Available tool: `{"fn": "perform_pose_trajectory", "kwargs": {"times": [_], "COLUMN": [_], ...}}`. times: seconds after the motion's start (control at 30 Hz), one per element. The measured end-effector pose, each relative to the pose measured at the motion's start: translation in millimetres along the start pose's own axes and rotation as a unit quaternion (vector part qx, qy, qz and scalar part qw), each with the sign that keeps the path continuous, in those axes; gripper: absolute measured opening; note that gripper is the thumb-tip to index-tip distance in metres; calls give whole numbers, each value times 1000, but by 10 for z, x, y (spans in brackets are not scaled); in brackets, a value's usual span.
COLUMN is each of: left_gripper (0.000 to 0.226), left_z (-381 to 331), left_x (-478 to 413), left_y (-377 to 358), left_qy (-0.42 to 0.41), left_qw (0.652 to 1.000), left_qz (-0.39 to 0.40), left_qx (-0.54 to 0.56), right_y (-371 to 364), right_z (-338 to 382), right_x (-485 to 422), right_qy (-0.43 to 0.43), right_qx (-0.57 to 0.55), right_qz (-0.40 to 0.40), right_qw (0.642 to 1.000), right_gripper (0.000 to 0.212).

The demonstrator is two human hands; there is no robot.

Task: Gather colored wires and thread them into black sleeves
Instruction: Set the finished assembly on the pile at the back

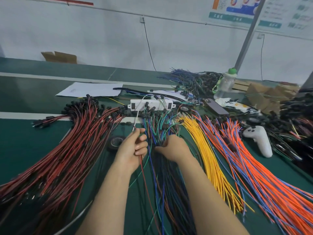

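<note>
Here, green bench (pixel 25 141) covered with sorted wire looms, fanned toward the viewer. Left to right: red-and-black wires (pixel 67 150), mixed bundle (pixel 162 184) of blue, green and dark strands, yellow wires (pixel 208 158), orange-and-blue wires (pixel 264 175). Many far ends carry small black caps.

Left hand (pixel 132 148): raised just above the bench beside the mixed bundle, fingers curled round a few thin wires (pixel 142 164). A red one trails down below the palm; a pale one runs up toward the white box (pixel 152 104).

Right hand (pixel 172 148): knuckles up, fingers curled down into the top of the mixed bundle and pinching strands there. Fingertips are buried among the wires.

The two hands are close but not touching.

Black tape roll (pixel 116 141) lies flat just left of the left hand. A length of black tubing (pixel 128 90) lies behind the white box, near the paper sheet (pixel 89 89). At right: white controller (pixel 259 139), dark phone (pixel 216 106), clear bottle (pixel 225 83) with a green cap, standing. More dark wire heaps lie behind and to the far right. A cardboard box (pixel 59 56) sits by the wall.
</note>
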State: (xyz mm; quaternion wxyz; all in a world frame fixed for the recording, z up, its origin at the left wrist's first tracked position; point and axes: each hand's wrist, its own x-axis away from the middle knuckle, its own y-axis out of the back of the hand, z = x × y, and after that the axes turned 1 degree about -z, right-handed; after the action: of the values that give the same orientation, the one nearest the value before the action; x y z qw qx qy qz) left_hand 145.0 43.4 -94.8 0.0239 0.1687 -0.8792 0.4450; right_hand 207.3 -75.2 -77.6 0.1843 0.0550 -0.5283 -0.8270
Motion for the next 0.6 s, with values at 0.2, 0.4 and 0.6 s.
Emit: {"fn": "perform_pose_trajectory", "kwargs": {"times": [0.2,0.4,0.6], "left_gripper": [19,20,21], "left_z": [42,194,318], "left_x": [-2,-11,-115], "left_y": [-39,-146,-108], "left_qy": [-21,-45,-73], "left_qw": [995,986,955], "left_qz": [-24,-5,-58], "left_qx": [-96,-157,-282], "right_y": [201,269,163], "right_z": [-190,-91,-42], "right_x": [40,175,106], "right_qy": [-3,67,6], "right_qx": [-296,-413,-18], "right_qz": [-75,6,-72], "right_qw": [952,908,997], "right_gripper": [35,22,39]}}
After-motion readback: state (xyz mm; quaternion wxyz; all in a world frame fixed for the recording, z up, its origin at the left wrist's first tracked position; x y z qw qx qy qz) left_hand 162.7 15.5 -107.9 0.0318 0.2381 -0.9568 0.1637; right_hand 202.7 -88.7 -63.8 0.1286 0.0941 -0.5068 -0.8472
